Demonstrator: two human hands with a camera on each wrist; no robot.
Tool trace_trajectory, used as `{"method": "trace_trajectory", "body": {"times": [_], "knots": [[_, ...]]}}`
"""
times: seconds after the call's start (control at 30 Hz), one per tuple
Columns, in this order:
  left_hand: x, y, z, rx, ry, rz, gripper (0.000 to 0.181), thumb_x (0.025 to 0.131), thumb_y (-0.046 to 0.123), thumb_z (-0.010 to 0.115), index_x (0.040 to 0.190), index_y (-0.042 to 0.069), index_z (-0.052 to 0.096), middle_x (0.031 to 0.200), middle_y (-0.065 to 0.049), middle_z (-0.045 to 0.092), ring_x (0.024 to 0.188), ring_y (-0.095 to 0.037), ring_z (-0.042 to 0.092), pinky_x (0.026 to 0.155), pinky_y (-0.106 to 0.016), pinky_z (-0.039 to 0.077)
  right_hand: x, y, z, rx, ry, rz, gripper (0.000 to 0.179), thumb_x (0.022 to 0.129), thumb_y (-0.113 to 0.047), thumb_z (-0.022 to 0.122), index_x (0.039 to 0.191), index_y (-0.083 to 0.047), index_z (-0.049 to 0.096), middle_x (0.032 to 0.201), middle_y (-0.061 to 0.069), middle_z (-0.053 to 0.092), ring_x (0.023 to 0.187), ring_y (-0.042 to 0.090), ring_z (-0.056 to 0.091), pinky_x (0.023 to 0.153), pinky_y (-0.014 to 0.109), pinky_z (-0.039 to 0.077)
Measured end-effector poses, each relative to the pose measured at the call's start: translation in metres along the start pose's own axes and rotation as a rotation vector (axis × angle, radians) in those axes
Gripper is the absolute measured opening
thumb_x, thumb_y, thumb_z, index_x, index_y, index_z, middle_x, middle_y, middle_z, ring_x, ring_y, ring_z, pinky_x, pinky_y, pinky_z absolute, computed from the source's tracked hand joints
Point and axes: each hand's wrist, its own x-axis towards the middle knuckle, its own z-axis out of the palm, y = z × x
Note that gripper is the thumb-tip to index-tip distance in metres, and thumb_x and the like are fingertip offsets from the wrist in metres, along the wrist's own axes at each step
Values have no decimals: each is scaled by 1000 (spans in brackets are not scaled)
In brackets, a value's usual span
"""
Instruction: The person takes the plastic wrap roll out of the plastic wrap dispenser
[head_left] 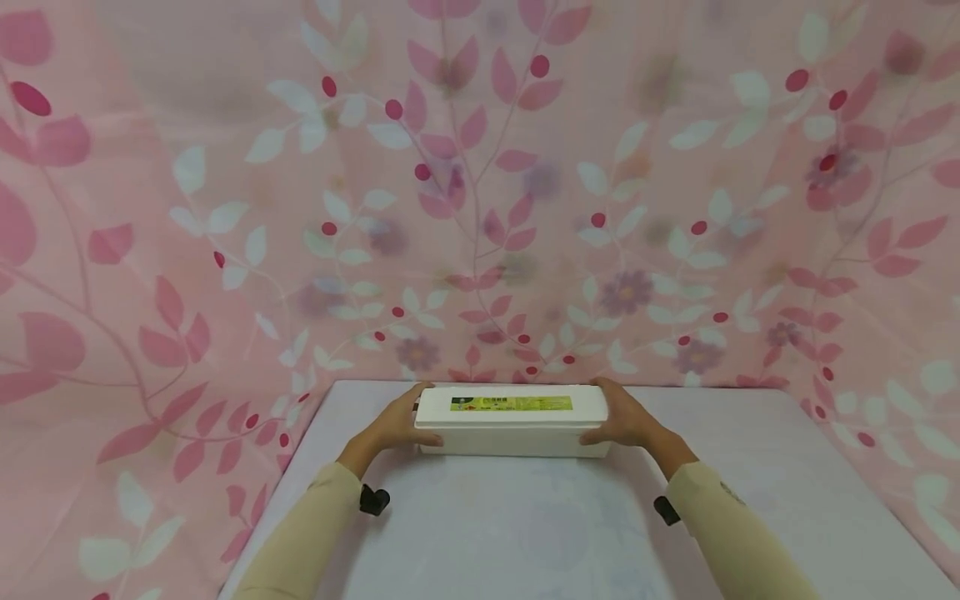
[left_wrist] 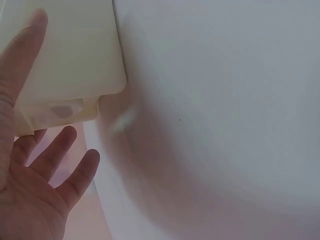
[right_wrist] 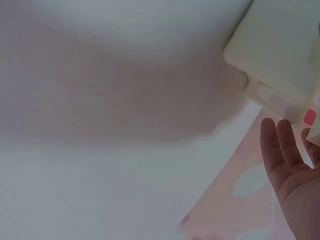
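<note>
A long white box (head_left: 517,440) with a lid and a yellow-green label (head_left: 519,403) lies lengthwise across the table's far part. My left hand (head_left: 393,425) grips its left end, thumb on the front face and fingers toward the back. At the opposite end my right hand (head_left: 627,418) holds it in the same way. In the left wrist view, the thumb lies along the box (left_wrist: 75,55), and some fingers stand apart from it. The right wrist view shows fingers beside a recessed end of the box (right_wrist: 275,45); the thumb is mostly out of frame.
The box stands on a pale, whitish table (head_left: 517,533) close to its back edge. Behind and along the sides hangs a pink curtain (head_left: 480,208) with leaves and flowers. Black wrist devices (head_left: 373,500) sit below both sleeves.
</note>
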Motion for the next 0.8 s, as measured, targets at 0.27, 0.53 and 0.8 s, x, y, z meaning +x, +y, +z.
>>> {"method": "trace_trajectory", "body": {"times": [0.27,0.53,0.8], "knots": [[-3,3,0,7,-7,1,114,57,45,95,150,19,35,143,-3,53,128,-30,53,106,-54,43,-3,1,4,0,-26,45,104,61,-33,95,141,-4,36,127,12,53,107,28,53,91,50,49],[-3,-1,-2,-11,-14,28,108,60,42,95,148,19,37,140,-2,54,127,-27,52,107,-54,42,-1,-3,6,-29,-46,49,106,62,-30,94,143,-2,33,127,16,53,107,30,53,93,50,48],[0,0,-3,-54,-46,61,106,62,35,95,146,17,32,140,-5,52,127,-26,50,110,-53,40,-1,-2,3,-46,-38,46,110,62,-34,94,147,-5,31,135,14,48,113,31,50,99,55,44]]}}
